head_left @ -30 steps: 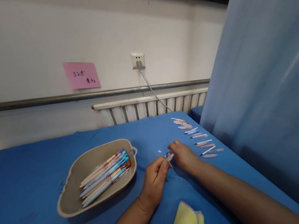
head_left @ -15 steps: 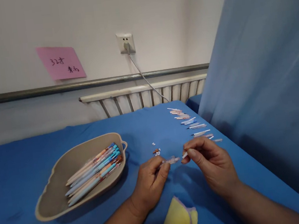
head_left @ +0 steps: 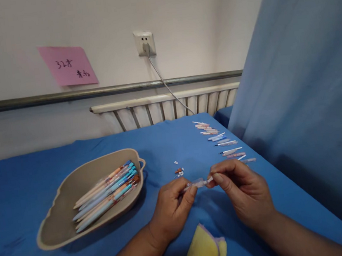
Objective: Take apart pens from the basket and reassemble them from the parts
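My left hand [head_left: 173, 204] pinches a clear pen barrel [head_left: 199, 182] between thumb and fingers, its open end pointing right. From the right, my right hand [head_left: 242, 190] grips a thin white piece [head_left: 209, 179], whose tip meets the end of the barrel. Beyond my left hand lie small brown and white parts [head_left: 179, 171] on the blue cloth. A row of disassembled pen pieces [head_left: 230, 151] runs along the right side of the cloth. At the left, a beige tray [head_left: 52, 214] holds several assembled pens [head_left: 107, 196] with blue, orange and brown ends.
A yellow cloth [head_left: 204, 250] lies at the near edge, between my forearms. Behind the blue-covered table [head_left: 160, 139] stand a white rail [head_left: 143, 102] and a wall with a plugged-in cable [head_left: 167, 87]. A blue curtain [head_left: 303, 87] hangs at the right.
The white piece in my right hand has moved left and now meets the barrel, closing the gap between them. The camera view has shifted slightly.
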`<state>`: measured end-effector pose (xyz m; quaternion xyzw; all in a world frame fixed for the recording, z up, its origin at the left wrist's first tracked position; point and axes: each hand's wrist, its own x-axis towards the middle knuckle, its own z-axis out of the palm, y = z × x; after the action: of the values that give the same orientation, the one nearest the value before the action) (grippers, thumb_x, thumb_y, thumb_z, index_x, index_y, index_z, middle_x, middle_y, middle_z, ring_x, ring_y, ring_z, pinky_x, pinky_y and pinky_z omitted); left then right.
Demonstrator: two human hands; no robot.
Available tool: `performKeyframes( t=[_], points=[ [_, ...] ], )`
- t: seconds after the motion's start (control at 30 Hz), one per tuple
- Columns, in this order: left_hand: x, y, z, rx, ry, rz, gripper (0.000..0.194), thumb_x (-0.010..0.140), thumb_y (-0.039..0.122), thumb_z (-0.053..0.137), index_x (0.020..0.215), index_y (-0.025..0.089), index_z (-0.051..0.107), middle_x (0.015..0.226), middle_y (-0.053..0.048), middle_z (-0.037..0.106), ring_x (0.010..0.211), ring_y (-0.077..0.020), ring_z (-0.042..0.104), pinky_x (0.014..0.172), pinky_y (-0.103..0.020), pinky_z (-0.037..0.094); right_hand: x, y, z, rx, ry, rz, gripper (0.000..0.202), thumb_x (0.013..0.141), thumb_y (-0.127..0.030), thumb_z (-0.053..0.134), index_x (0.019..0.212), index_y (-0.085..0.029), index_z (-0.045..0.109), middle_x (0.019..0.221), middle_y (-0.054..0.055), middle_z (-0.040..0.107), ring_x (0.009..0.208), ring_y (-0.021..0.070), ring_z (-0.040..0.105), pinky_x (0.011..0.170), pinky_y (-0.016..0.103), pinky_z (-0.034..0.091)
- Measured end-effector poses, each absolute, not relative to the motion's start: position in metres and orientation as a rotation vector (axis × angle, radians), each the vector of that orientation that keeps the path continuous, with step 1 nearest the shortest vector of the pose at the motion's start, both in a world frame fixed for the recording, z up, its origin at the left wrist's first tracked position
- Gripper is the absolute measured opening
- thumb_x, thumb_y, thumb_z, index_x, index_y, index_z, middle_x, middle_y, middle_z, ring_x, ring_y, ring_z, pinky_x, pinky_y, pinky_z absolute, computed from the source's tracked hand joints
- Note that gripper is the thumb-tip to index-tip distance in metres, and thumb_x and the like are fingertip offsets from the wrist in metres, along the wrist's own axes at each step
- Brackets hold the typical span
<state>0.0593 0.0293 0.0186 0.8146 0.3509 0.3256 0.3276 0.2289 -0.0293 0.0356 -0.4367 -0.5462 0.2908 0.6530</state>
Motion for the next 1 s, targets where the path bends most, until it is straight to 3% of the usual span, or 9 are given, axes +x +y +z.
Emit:
performKeyframes(
  t=[0.43,0.67,1.0],
  points=[
    [0.061,0.029,0.021,2.109,0.975,0.879,0.033,0.087,0.038,0.046,0.061,0.019,0.048,0.055,0.004,0.042,0.056,-0.0121,0.041,0.056,-0.023,0.030,0.234,-0.023,0.036,-1.008,-1.192,0.623,0.005,0.086,-0.026,0.055,0.085,-0.022,0.059,0.083,0.002,0.065,0.073,0.0147,0.063,0.070,0.030,0.051],
    [0.059,0.031,0.021,2.184,1.041,0.994,0.026,0.085,0.033,0.053,0.063,0.019,0.052,0.058,0.003,0.047,0.057,-0.0123,0.045,0.059,-0.023,0.032,0.237,-0.022,0.035,-1.149,-1.472,0.608,0.006,0.083,-0.024,0.057,0.088,-0.021,0.061,0.064,-0.003,0.055,0.057,0.0110,0.054,0.056,0.024,0.044],
    [0.061,0.030,0.020,2.256,1.072,0.936,0.025,0.085,0.035,0.054,0.066,0.018,0.056,0.061,0.002,0.050,0.059,-0.0117,0.047,0.059,-0.023,0.032,0.243,-0.020,0.034,-1.170,-1.661,0.452,0.008,0.086,-0.020,0.051,0.081,-0.021,0.057,0.068,-0.002,0.058,0.060,0.0114,0.054,0.059,0.023,0.041]
  ],
)
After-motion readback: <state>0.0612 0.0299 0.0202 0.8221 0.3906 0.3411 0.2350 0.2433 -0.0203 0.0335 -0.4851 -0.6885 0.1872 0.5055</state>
